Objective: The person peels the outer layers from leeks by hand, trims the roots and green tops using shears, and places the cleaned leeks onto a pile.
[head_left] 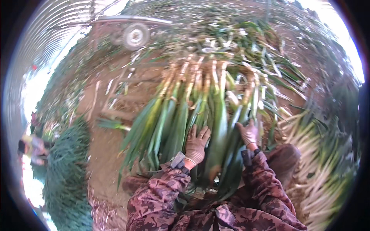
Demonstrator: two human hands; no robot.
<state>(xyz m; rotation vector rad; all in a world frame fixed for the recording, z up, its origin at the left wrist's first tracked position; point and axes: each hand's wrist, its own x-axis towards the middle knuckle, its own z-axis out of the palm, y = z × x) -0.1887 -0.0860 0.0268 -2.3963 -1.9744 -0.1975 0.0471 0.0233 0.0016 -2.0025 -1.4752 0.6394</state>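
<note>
A row of large long green onions (183, 119) lies in front of me, their green leaves toward me and their pale, brownish root ends away. My left hand (195, 145), in a brownish glove with a ribbed cuff, rests on the leaves with its fingers spread. Right of it, my right hand (248, 134), gloved alike, has its thumb out and its other fingers bent over the stalks at the row's right side; those fingertips are partly hidden. Between my hands a broad green onion (219, 115) is smeared by motion. Its leaf tips hang over my lap.
A heap of pale-stemmed green onions (314, 161) lies by my right knee (285, 158). Dark green leaves (67, 177) are piled at the left. Beyond the row are loose trimmings (231, 38), a wooden frame (121, 113) on the dirt, and a cart wheel (136, 35). Another person (34, 148) is far left.
</note>
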